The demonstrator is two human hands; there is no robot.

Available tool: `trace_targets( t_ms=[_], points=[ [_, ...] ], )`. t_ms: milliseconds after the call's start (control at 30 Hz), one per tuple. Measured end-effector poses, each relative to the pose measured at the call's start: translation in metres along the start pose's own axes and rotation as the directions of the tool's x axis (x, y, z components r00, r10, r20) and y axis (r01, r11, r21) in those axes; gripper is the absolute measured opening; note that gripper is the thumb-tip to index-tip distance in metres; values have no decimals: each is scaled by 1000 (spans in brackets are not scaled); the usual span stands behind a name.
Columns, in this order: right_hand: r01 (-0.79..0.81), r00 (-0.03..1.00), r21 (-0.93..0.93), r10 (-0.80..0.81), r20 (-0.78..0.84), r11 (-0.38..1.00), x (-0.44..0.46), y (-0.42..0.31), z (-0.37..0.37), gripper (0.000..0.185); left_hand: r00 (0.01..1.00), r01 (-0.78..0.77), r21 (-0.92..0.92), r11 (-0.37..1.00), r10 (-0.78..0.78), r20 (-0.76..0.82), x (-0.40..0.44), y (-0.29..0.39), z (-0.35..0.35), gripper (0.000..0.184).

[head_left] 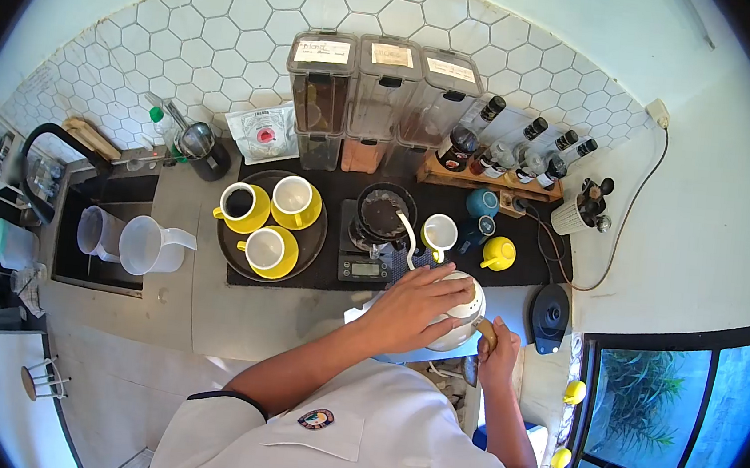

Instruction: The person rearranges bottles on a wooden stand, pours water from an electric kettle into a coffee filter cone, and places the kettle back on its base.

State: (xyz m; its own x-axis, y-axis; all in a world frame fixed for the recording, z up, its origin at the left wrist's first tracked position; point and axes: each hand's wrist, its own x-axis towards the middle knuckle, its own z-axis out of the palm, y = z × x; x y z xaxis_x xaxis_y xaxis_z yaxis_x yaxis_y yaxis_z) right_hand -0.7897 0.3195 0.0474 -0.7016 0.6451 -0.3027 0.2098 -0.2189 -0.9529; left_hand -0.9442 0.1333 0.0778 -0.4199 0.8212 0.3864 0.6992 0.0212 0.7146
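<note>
My right hand is wrapped round the wooden handle of a white gooseneck kettle. Across the kettle's top lies my left hand, its fingers stretched out over the lid. The thin spout reaches up to the rim of a black dripper, which holds dark wet coffee grounds. Beneath the dripper is a glass server, mostly hidden, on a black scale with a lit display. Just right of the dripper stands a white and yellow cup.
A round tray with three yellow cups on saucers is left of the scale. Storage containers and a bottle rack stand behind. Plastic pitchers are by the sink at left. A kettle base lies at right.
</note>
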Motion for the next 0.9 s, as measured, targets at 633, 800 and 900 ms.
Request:
trace_targets(
  t_ms=[633, 800, 900],
  points=[
    [-14, 1000, 48, 15, -25, 999, 1, 0, 5, 38, 1000, -4, -2, 1000, 4, -18, -1, 0, -2, 47],
    [-10, 1000, 40, 11, -21, 999, 0, 2, 3, 38, 1000, -2, -16, 1000, 2, -17, -2, -1, -1, 47],
    [-21, 999, 18, 22, -40, 1000, -1, 0, 5, 39, 1000, -1, 4, 1000, 1, -13, -3, -1, 0, 47]
  ],
)
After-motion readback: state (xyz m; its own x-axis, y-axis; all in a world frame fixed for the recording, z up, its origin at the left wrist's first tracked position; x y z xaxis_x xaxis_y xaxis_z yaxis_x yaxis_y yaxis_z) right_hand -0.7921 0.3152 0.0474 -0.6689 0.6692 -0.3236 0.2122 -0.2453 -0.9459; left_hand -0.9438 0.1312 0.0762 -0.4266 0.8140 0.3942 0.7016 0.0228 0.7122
